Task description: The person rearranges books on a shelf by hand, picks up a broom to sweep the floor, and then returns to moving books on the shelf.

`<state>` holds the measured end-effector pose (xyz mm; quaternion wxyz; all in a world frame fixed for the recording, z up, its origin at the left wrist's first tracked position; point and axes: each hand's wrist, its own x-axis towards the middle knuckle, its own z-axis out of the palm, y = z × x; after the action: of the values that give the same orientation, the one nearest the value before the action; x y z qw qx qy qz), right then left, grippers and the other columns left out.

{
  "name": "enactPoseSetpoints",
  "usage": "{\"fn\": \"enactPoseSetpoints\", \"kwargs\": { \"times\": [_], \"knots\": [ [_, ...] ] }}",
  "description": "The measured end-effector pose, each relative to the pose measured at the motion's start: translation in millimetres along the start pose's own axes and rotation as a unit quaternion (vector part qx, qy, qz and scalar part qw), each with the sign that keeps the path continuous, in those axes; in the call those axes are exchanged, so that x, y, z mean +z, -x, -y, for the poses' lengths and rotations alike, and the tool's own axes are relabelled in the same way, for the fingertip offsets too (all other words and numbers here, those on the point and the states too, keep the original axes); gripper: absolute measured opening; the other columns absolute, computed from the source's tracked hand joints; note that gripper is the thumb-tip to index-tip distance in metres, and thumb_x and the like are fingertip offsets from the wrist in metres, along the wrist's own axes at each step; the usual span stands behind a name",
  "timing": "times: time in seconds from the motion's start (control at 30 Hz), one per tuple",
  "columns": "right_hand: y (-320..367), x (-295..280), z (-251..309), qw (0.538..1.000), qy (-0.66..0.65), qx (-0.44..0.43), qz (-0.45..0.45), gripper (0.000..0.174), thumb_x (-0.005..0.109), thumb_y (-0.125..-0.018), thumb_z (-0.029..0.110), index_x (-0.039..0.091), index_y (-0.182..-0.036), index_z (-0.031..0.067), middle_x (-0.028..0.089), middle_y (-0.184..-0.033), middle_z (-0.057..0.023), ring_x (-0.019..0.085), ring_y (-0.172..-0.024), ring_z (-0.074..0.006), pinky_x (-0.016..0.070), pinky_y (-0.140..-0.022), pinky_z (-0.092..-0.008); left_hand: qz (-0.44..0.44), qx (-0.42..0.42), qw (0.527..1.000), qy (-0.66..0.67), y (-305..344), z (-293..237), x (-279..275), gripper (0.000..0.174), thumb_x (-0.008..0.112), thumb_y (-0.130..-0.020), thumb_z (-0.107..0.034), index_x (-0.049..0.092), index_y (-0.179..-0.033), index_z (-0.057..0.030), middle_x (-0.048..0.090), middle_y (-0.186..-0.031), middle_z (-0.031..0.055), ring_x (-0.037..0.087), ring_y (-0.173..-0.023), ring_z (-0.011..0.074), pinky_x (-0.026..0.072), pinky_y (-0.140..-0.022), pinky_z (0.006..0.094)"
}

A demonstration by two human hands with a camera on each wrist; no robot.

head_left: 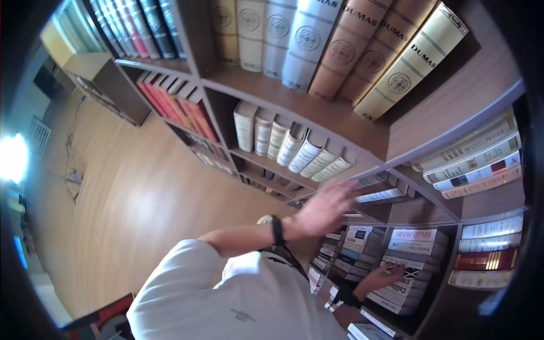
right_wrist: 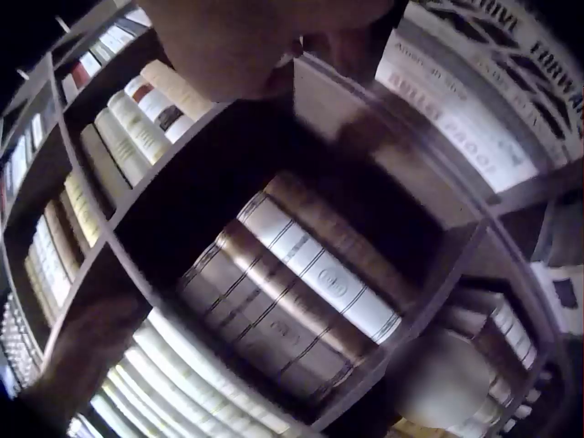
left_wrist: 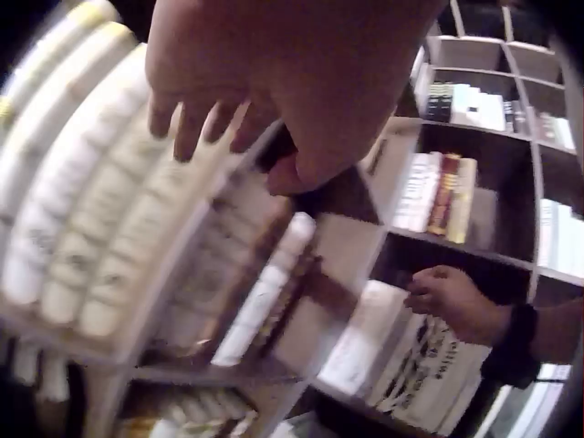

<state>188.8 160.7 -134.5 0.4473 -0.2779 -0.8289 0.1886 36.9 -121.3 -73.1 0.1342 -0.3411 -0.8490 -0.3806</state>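
My left hand (head_left: 326,211) hangs in front of the shelves with its fingers spread, holding nothing; it blurs in the head view. In the left wrist view the left hand (left_wrist: 274,82) is above a row of cream books (left_wrist: 119,210). Beside the stacked books (head_left: 401,286) is my right hand (head_left: 381,279), fingers loosely bent; whether it touches them cannot be told. The left wrist view also shows the right hand (left_wrist: 461,306) with nothing visible in its fingers. In the right wrist view the right hand (right_wrist: 246,46) is near a book marked BULLET PROOF (right_wrist: 456,123).
Large DUMAS volumes (head_left: 343,51) stand on the upper shelf, several leaning. Below is a row of white books (head_left: 277,136). Books lie stacked in compartments at the right (head_left: 487,258). Shelf edges (head_left: 300,107) run close to the left hand. Wooden floor (head_left: 153,198) lies at the left.
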Motion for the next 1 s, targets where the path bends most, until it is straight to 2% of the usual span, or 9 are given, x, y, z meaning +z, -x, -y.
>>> {"fn": "enactPoseSetpoints", "kwargs": {
  "times": [0.23, 0.43, 0.47, 0.63, 0.67, 0.77, 0.83, 0.97, 1.0],
  "knots": [
    [29.7, 80.3, 30.1, 0.818, -0.075, -0.069, 0.566, 0.036, 0.061, -0.087, 0.012, 0.049, -0.119, 0.0021, 0.056, -0.110, -0.0169, 0.060, -0.090, -0.0276, 0.0480, -0.078, -0.0366, 0.196, -0.587, 0.777, -0.116, 310.4, 112.7, -24.9, 0.034, 0.056, -0.080, -0.028, 0.060, -0.101, -0.0020, 0.062, -0.104, 0.0192, 0.059, -0.100, 0.0359, 0.0479, -0.087, 0.0428],
    [68.9, 115.8, 120.2, 0.712, -0.128, -0.232, 0.650, 0.038, 0.061, -0.086, 0.017, 0.051, -0.118, -0.0007, 0.056, -0.113, -0.0184, 0.059, -0.093, -0.0328, 0.0471, -0.083, -0.0401, -0.168, -0.886, 0.431, -0.040, 635.3, 48.8, 8.5, 0.018, 0.067, -0.071, -0.022, 0.067, -0.077, -0.0043, 0.068, -0.080, 0.0158, 0.066, -0.080, 0.0343, 0.0529, -0.068, 0.0388],
    [74.9, 122.1, 132.8, 0.705, -0.111, -0.255, 0.652, 0.039, 0.060, -0.086, 0.019, 0.051, -0.119, -0.0004, 0.057, -0.111, -0.0188, 0.059, -0.093, -0.0324, 0.0475, -0.081, -0.0401, 0.220, -0.750, 0.585, -0.217, 677.2, 19.0, 24.8, 0.009, 0.067, -0.070, -0.014, 0.068, -0.076, -0.0068, 0.068, -0.080, 0.0149, 0.067, -0.075, 0.0310, 0.0537, -0.063, 0.0366],
    [111.7, 136.5, 215.0, 0.676, -0.105, -0.311, 0.660, 0.037, 0.060, -0.086, 0.019, 0.052, -0.117, -0.0002, 0.058, -0.110, -0.0197, 0.060, -0.094, -0.0325, 0.0477, -0.080, -0.0408, 0.155, -0.860, 0.479, 0.075, 799.7, -56.0, 118.1, 0.017, 0.048, -0.088, -0.005, 0.064, -0.091, -0.0104, 0.067, -0.084, 0.0045, 0.067, -0.071, 0.0155, 0.0527, -0.053, 0.0300],
    [124.6, 146.6, 223.1, 0.670, -0.105, -0.317, 0.663, 0.036, 0.061, -0.086, 0.019, 0.053, -0.116, -0.0005, 0.059, -0.109, -0.0197, 0.060, -0.094, -0.0322, 0.0478, -0.080, -0.0408, -0.141, -0.932, 0.194, 0.273, 800.2, -51.0, 130.2, 0.020, 0.050, -0.089, -0.009, 0.062, -0.104, -0.0122, 0.066, -0.089, 0.0022, 0.066, -0.077, 0.0149, 0.0532, -0.057, 0.0323],
    [169.2, 155.7, 270.1, 0.658, -0.094, -0.328, 0.671, 0.030, 0.058, -0.086, 0.014, 0.056, -0.111, -0.0002, 0.060, -0.107, -0.0193, 0.060, -0.096, -0.0334, 0.0478, -0.081, -0.0414, 0.338, -0.786, 0.518, 0.009, 825.0, -39.6, 125.6, 0.018, 0.054, -0.088, -0.018, 0.070, -0.095, -0.0153, 0.069, -0.092, 0.0033, 0.067, -0.087, 0.0184, 0.0537, -0.062, 0.0338],
    [203.5, 166.3, 303.2, 0.632, -0.106, -0.391, 0.661, 0.029, 0.054, -0.084, 0.009, 0.056, -0.112, 0.0011, 0.059, -0.108, -0.0188, 0.058, -0.099, -0.0354, 0.0472, -0.084, -0.0420, 0.334, -0.782, 0.523, -0.050, 826.3, -14.0, 108.0, 0.017, 0.054, -0.088, -0.020, 0.071, -0.088, -0.0156, 0.070, -0.090, 0.0041, 0.068, -0.086, 0.0187, 0.0537, -0.061, 0.0336],
    [266.4, 180.9, 388.7, 0.552, -0.055, -0.422, 0.717, 0.031, 0.052, -0.083, 0.009, 0.055, -0.114, 0.0023, 0.058, -0.112, -0.0189, 0.056, -0.104, -0.0366, 0.0458, -0.088, -0.0414, 0.159, -0.769, 0.568, -0.249, 827.5, 49.8, 33.9, 0.019, 0.056, -0.083, -0.019, 0.070, -0.070, -0.0168, 0.066, -0.066, 0.0006, 0.064, -0.058, 0.0181, 0.0469, -0.048, 0.0340],
    [281.6, 181.5, 409.4, 0.551, -0.049, -0.420, 0.719, 0.031, 0.052, -0.083, 0.009, 0.055, -0.114, 0.0023, 0.058, -0.112, -0.0189, 0.056, -0.104, -0.0366, 0.0458, -0.088, -0.0414, -0.181, -0.817, 0.543, -0.064, 875.4, 88.1, 51.5, 0.014, 0.056, -0.082, -0.015, 0.066, -0.073, -0.0129, 0.054, -0.056, -0.0026, 0.050, -0.047, 0.0149, 0.0385, -0.044, 0.0314]
  ]
}}
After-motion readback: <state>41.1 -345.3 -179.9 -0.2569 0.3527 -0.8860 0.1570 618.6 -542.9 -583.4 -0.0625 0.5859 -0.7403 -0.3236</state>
